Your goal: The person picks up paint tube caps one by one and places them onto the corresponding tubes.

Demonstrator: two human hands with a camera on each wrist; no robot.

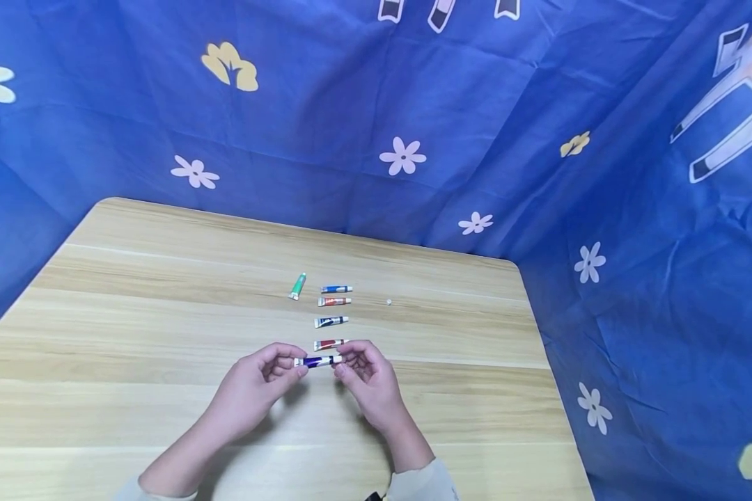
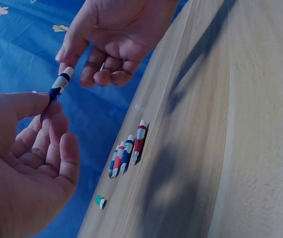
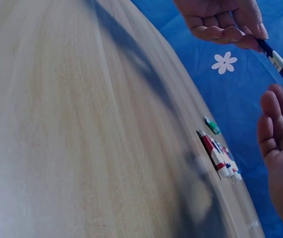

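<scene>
Above the wooden desk (image 1: 163, 313), both hands pinch a dark-blue paint tube (image 1: 316, 361) endwise: left hand (image 1: 257, 386), right hand (image 1: 366, 379); light, soft-walled (likely dents), best held at its ends.

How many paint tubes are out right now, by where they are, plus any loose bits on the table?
Tubes held in the hands: 1, dark blue tube
Tubes lying on the table: 5
Small white loose piece: 1
Total: 7

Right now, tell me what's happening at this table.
A person holds a blue tube above the table, the left hand pinching one end, the right hand touching the other. Four more tubes lie in a column just beyond, a green tube beside its far end, and a small white speck to their right.
</scene>
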